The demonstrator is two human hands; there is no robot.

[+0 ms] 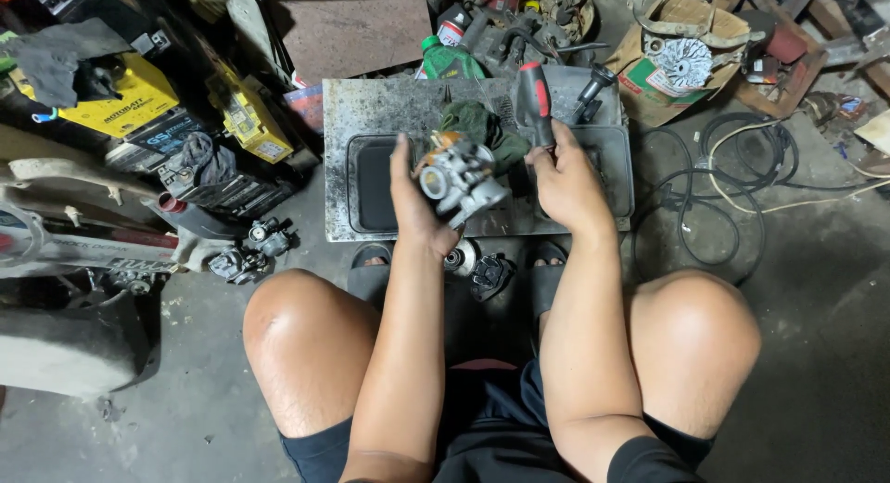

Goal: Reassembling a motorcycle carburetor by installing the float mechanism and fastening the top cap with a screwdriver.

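My left hand (414,200) grips a small silver carburetor (459,177) with an orange part on top, held above a dirty metal tray (371,108). My right hand (565,182) holds a screwdriver (535,98) with a red and black handle, its handle pointing up and away and its tip hidden toward the carburetor. A dark green rag (487,126) lies in the tray just behind the carburetor. Both my knees frame the scene, and my feet in sandals rest at the tray's near edge.
Another carburetor (243,256) lies on the concrete floor at left, small parts (477,265) between my feet. Yellow and black batteries (139,98) stack at far left. A green bottle (450,61), a cardboard box of parts (681,61) and coiled cables (732,182) sit behind and right.
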